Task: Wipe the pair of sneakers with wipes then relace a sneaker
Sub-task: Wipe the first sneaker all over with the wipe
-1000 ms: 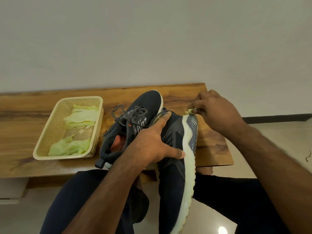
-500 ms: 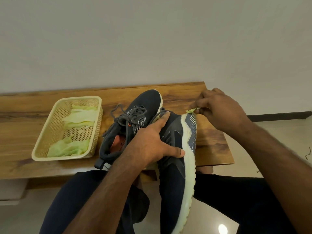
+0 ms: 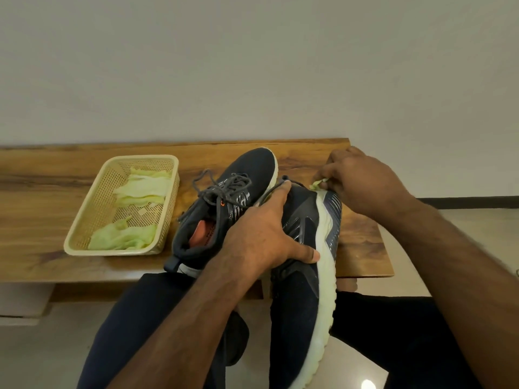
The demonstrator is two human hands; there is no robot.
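Observation:
My left hand grips a dark navy sneaker turned on its side, its white sole facing right, its heel end over my lap. My right hand pinches a small pale green wipe against the toe end of that sole. The second dark sneaker lies on the wooden table just left of my left hand, with grey laces loose and an orange insole showing.
A cream plastic basket with several green wipes sits at the table's left. The table's right edge ends just past my right hand. A plain wall stands behind; my dark trousers and the tiled floor lie below.
My right hand with the wipe has shifted slightly right and up along the sole's toe end. The left hand keeps the same hold on the sneaker.

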